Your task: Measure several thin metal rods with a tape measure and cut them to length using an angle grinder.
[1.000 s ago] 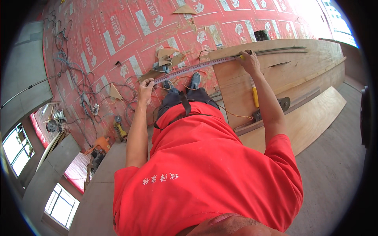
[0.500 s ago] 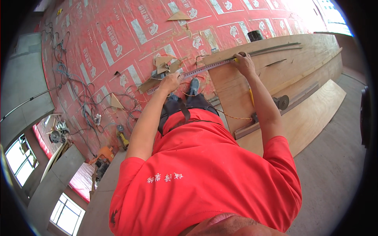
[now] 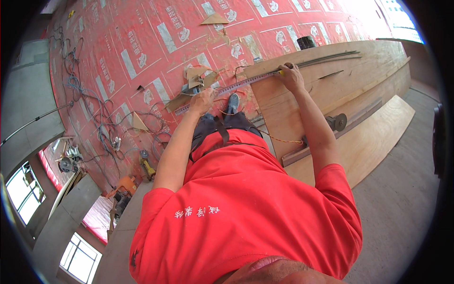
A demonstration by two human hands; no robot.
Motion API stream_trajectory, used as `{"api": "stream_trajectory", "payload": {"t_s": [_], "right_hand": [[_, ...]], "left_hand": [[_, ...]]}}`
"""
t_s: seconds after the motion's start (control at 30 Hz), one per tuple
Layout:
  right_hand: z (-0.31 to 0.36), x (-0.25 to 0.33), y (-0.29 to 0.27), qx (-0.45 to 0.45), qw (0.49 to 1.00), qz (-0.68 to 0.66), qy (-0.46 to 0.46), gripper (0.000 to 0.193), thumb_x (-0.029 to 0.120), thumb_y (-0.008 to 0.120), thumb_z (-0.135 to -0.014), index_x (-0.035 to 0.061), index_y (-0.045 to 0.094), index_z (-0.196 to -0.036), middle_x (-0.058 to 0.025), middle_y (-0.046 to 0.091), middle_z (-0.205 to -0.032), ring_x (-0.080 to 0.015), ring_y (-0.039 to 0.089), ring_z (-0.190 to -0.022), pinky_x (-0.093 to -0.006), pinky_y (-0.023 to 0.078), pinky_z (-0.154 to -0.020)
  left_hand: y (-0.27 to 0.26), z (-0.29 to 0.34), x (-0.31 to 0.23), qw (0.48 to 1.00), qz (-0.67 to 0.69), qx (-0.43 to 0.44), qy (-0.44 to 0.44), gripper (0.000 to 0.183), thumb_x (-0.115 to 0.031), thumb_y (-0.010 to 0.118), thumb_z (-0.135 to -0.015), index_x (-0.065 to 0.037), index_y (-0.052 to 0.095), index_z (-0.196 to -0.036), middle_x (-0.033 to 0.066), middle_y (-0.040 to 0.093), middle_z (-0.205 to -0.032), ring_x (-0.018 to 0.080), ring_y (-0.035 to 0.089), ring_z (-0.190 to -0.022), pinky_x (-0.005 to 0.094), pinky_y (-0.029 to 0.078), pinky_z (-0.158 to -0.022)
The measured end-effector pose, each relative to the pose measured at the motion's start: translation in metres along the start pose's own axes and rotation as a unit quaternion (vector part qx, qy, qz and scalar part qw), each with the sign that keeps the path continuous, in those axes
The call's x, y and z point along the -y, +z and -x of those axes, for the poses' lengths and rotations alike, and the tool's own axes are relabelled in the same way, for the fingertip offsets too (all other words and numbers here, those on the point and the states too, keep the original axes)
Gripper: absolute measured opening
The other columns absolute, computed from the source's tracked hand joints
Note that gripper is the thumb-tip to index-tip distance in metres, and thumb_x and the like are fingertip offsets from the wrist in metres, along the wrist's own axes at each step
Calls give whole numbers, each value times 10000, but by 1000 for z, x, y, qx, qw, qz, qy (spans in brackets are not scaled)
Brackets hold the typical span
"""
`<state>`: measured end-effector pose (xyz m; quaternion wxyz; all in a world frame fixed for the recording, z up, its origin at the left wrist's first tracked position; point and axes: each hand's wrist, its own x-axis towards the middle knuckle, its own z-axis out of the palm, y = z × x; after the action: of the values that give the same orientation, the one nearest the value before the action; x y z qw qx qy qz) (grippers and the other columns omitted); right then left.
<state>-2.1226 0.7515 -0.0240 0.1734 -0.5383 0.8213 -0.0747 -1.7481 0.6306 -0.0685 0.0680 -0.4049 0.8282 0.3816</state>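
Note:
A steel tape measure (image 3: 243,82) is stretched out between my two hands, its marked blade running across the gap. My left hand (image 3: 202,100) is closed on the blade, and a short length of it sticks out past the fingers on the left. At the other end my right hand (image 3: 291,78) grips the yellow-and-dark case, mostly hidden by the fingers, above the edge of a plywood sheet (image 3: 279,113). Below my left hand are my shoes, and scraps of board (image 3: 196,75) lie just beyond it.
Long thin dark strips (image 3: 326,57) lie on the plywood. A tool with a round disc (image 3: 338,122) sits by a wooden rail, with another plywood piece (image 3: 378,137) alongside. Tangled cables (image 3: 90,102) spread over the red floor covering at left, near a yellow power tool (image 3: 147,165).
Both hands have shifted slightly left with the tape measure still stretched between them. The yellow item beside my right forearm no longer shows.

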Motion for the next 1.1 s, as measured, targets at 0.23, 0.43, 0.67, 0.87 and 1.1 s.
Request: {"api": "stream_trajectory", "payload": {"t_s": [0.23, 0.43, 0.67, 0.87, 1.1], "right_hand": [[1, 0, 3, -19, 1000, -3, -9, 371, 367, 686, -815, 148, 660, -1113, -72, 571, -1172, -279, 506, -1170, -403, 457, -930], [5, 10, -1, -47, 998, 3, -45, 456, 308, 736, -771, 96, 617, -1156, -145, 519, -1255, -333, 499, -1172, -419, 448, -946], [38, 86, 6, -6, 990, -80, -114, 583, 297, 720, -762, 33, 461, -1213, -208, 510, -1210, -396, 544, -1061, -460, 473, -875], [65, 140, 25, 118, 977, -131, -120, 452, 260, 684, -736, 86, 547, -1131, -188, 636, -924, -367, 623, -914, -466, 496, -776], [95, 101, 14, 110, 955, -275, -27, 488, 247, 694, -741, 86, 558, -1181, -171, 651, -971, -338, 646, -900, -403, 514, -795]], "left_hand": [[-4, 2, 0, 1000, 0, 14, -5, 326, -371, 441, -953, -107, 591, -1070, 209, 648, -1034, 399, 616, -982, 484, 483, -818], [-10, -2, -1, 999, 8, 32, -13, 416, -448, 419, -958, -93, 606, -1068, 224, 648, -1018, 403, 608, -996, 483, 475, -843], [-15, -30, 14, 979, 110, 173, -19, 707, -644, 335, -930, 0, 619, -995, 255, 650, -949, 400, 622, -956, 452, 461, -841], [-29, -35, -1, 955, 125, 265, -41, 708, -686, 510, -849, 8, 627, -919, 104, 628, -821, 173, 571, -759, 331, 456, -684], [-40, -31, -15, 972, 22, 235, -9, 533, -474, 656, -834, 16, 647, -1045, 213, 672, -952, 300, 653, -910, 397, 485, -794]]}}
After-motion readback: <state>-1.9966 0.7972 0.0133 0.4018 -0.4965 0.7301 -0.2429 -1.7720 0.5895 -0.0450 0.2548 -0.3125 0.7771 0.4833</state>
